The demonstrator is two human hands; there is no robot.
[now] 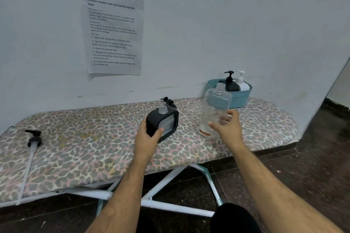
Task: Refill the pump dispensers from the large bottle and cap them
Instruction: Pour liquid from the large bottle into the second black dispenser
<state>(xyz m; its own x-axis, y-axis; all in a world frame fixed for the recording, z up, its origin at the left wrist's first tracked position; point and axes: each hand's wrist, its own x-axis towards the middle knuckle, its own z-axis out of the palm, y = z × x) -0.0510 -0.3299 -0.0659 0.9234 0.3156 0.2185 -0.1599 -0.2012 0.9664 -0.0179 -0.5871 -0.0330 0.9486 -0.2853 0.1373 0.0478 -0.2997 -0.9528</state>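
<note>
two hands are in play in the head view, one on each bottle. the left hand (149, 135) is clamped round the black-sleeved dispenser (163, 122), which sits uncapped on the worktop (94, 147) near the middle, its clear neck open at the top. the right hand (228, 126) is wrapped round the large bottle (215, 108), clear, tall and uncapped too, standing just right of the dispenser; whether its base touches the cover or is slightly lifted is hard to say.

counting on: two more dispensers wait in the teal basket (239, 98) at the back right corner, one black dispenser (230, 82) and one white dispenser (241, 82), both with pumps fitted. two loose pumps lie out: one long-tubed pump (31, 149) far left, its tube running to the near edge, and one black pump head (168, 101) behind the held dispenser, partly hidden by it.

plenty of open cover between the left pump and the hands; the right end rounds off close past the large bottle, and the basket sits tight against the wall. the worktop's left end is cut off by the frame. one printed sheet (112, 30) hangs on the wall. the large bottle's liquid level is hard to read through the clear plastic.
</note>
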